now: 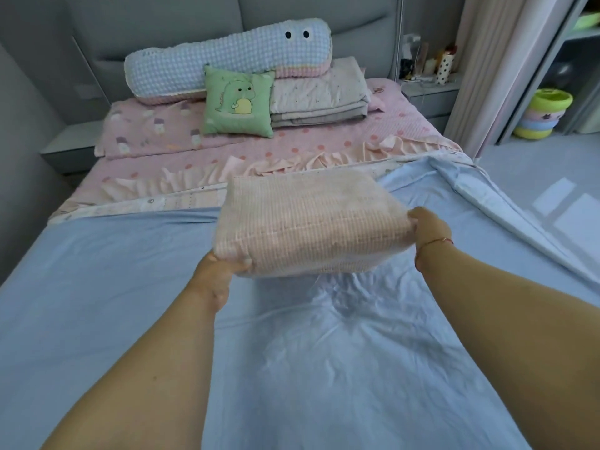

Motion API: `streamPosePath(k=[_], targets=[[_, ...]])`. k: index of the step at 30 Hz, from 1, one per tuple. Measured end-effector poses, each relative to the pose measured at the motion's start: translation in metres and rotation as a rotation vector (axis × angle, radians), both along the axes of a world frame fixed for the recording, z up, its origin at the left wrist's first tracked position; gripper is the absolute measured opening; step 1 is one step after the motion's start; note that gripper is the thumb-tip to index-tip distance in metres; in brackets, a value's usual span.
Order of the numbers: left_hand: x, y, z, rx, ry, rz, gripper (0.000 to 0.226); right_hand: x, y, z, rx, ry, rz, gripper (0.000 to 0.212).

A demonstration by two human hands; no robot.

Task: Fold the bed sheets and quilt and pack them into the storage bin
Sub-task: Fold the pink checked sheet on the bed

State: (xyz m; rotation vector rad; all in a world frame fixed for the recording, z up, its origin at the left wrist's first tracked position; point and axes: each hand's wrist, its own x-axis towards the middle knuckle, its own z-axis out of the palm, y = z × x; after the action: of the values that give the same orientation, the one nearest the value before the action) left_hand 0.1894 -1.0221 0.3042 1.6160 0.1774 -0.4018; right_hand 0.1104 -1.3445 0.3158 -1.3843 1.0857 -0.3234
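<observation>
Over the near half of the bed, both hands carry a folded peach blanket just clear of the blue sheet spread beneath it. At the bundle's near left corner the left hand grips with its thumb curled over the top edge, the fingers hidden underneath; the right hand clamps the right edge, fingers wrapped round the thick fold. Holding it at opposite sides probably keeps the layers from sliding apart (a stack this thick would sag if lifted from one end). Far behind, a grey folded quilt sits stacked at the headboard, right of a green dinosaur cushion and partly under a long blue bolster, likely parked there to free the folding space. A pink ruffled cover lies bunched across the middle. No storage bin is in view, so the packing looks not yet begun, and the blue sheet is unfolded
</observation>
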Motion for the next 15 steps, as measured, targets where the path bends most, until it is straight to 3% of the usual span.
streamPosePath(k=[5, 7, 9, 11, 15], targets=[[-0.062, 0.022, -0.091, 0.182, 0.309, 0.007, 0.018, -0.051, 0.018, -0.091, 0.001, 0.543, 0.319, 0.048], [-0.085, 0.03, -0.124, 0.251, 0.461, -0.02, 0.023, -0.07, 0.026, -0.121, -0.01, 0.744, 0.541, 0.042], [-0.097, 0.036, -0.15, 0.333, 0.551, -0.028, 0.055, -0.084, 0.033, -0.137, -0.047, 0.832, 0.649, 0.032], [-0.099, 0.036, -0.16, 0.374, 0.588, -0.022, 0.072, -0.088, 0.035, -0.143, -0.105, 0.904, 0.717, 0.038], [-0.08, 0.029, -0.172, 0.459, 0.508, -0.041, 0.054, -0.078, 0.035, -0.156, -0.089, 0.837, 0.607, 0.047]])
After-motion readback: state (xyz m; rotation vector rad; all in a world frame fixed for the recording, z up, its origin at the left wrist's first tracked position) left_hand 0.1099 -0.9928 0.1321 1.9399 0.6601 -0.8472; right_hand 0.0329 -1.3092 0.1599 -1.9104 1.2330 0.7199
